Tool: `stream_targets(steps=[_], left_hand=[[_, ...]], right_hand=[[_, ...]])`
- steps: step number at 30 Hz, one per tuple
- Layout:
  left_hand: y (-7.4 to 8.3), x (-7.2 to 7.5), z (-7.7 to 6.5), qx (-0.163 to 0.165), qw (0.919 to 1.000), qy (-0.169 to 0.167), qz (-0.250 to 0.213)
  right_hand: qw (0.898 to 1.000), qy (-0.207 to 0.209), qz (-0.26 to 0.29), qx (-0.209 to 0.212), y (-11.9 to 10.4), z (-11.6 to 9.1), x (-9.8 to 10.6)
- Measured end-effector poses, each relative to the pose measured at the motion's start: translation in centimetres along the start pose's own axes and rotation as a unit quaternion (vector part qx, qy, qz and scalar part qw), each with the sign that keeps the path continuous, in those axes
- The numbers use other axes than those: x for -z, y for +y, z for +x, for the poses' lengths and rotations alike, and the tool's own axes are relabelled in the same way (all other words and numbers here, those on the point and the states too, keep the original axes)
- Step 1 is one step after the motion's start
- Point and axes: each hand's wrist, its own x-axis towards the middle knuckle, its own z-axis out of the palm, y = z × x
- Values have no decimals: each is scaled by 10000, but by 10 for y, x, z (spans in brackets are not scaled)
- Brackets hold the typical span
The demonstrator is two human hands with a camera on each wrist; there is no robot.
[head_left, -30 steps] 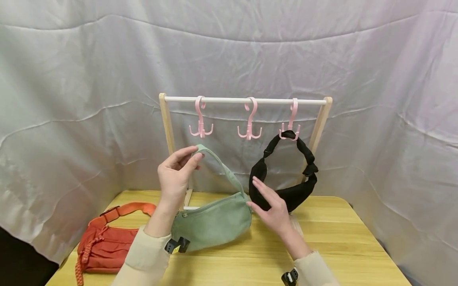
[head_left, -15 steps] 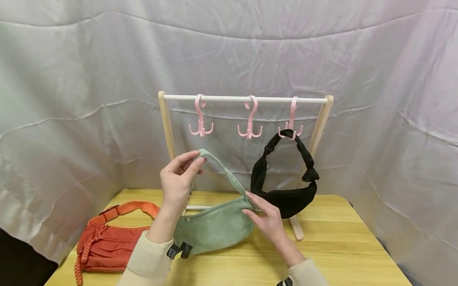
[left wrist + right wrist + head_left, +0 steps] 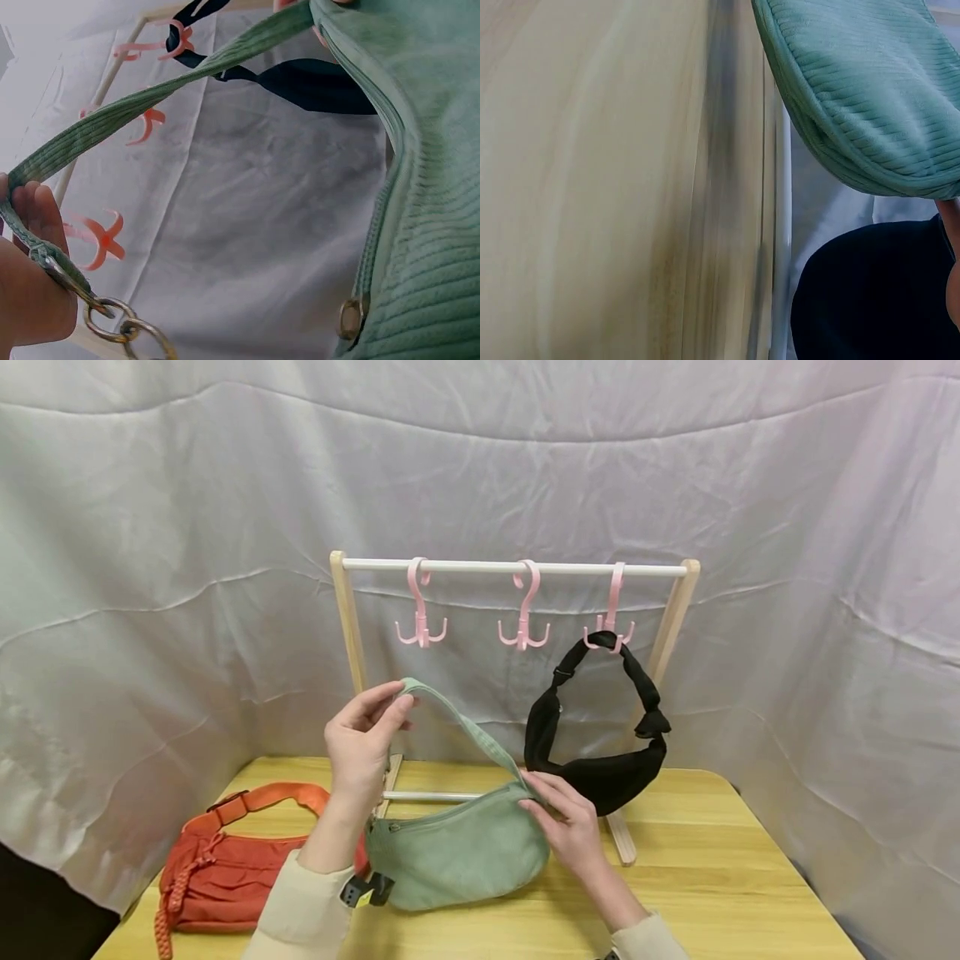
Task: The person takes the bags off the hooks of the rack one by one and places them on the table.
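Note:
A green corduroy shoulder bag [image 3: 461, 852] is held up by both hands in front of the rack. My left hand [image 3: 363, 735] pinches the top of its strap [image 3: 465, 722] between thumb and fingers. In the left wrist view, metal rings [image 3: 112, 319] hang from the strap's end by that hand, and a zipper pull [image 3: 351, 319] shows on the bag. My right hand [image 3: 562, 818] pinches the bag's right upper corner, where the strap joins it. Most of the right hand is out of the right wrist view, which shows the bag's ribbed lower edge.
A rack with a white rod [image 3: 465, 566] stands behind, bearing three pink hooks, among them the middle hook [image 3: 523, 627]. A black bag [image 3: 607, 777] hangs from the right one. On the table [image 3: 697, 877] at left lies a red bag [image 3: 232, 877], partly behind the left forearm.
My right hand has moved onto the green bag's corner and now grips it. The green bag has shifted slightly down and right, while the black bag has swung a little.

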Motion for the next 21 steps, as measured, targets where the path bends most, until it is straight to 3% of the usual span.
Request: stream_targets(steps=[8,21], left_hand=[[-3,10,0,70,9998,138,102],[-8,23,1,161,9985,372,355]], right_hand=[[9992,-43,283,282,-17,13,4],[9984,102,506,209,-29,18,5]])
